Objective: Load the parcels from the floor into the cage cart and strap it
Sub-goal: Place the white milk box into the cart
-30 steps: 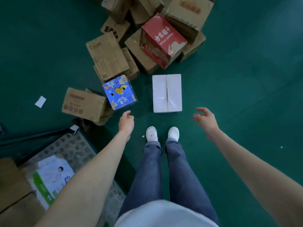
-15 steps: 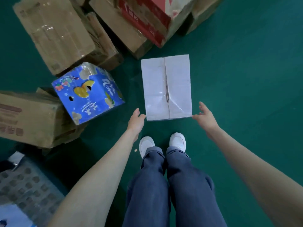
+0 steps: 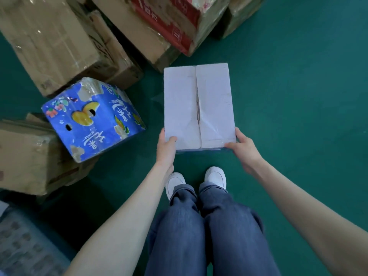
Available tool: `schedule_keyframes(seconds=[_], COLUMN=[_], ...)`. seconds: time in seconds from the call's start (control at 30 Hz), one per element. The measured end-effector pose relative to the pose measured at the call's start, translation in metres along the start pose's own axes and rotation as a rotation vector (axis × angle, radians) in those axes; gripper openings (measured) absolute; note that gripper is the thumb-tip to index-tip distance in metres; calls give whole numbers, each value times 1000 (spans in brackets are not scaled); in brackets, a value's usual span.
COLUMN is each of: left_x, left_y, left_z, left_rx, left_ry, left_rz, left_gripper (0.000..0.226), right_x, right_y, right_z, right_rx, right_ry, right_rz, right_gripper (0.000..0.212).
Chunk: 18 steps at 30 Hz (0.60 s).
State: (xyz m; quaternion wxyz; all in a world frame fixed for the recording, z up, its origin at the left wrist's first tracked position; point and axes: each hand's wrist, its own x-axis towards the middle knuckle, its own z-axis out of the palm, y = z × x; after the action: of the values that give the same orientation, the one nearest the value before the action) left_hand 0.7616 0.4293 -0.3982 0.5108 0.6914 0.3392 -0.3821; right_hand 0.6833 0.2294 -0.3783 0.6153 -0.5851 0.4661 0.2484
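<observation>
Both hands, left hand [image 3: 166, 145] and right hand [image 3: 242, 147], now clamp fingers on the white taped cardboard box [image 3: 198, 106]; its split top seam may tear open

Floor [image 3: 298, 96]: dark green, smooth, underfoot throughout.
Shoes [image 3: 175, 183]: white, side by side, toes forward.
Jeans [image 3: 199, 236]: blue, loose, covering both shoe tops.

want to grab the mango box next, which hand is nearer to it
Left. The left hand grips the white box on the side facing the blue mango box; the right hand grips the far side.
</observation>
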Motion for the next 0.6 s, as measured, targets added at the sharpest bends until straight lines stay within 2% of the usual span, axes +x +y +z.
schedule_keyframes(seconds=[0.2,0.4,0.6], left_x=[-116,-309,-445], left_y=[51,110,125], left_z=[-46,-97,-134], left_rx=[-15,-50,-158], left_ry=[9,-36,-5], left_rz=[7,105,184], left_gripper=[63,43,46], right_x=[-135,-309,-440], right_y=[-51,-112,-147], right_z=[-3,-13,-16], right_rx=[89,87,45], right_ry=[-33,-18,-31], right_rz=[-35,-102,-192], right_gripper=[51,52,53])
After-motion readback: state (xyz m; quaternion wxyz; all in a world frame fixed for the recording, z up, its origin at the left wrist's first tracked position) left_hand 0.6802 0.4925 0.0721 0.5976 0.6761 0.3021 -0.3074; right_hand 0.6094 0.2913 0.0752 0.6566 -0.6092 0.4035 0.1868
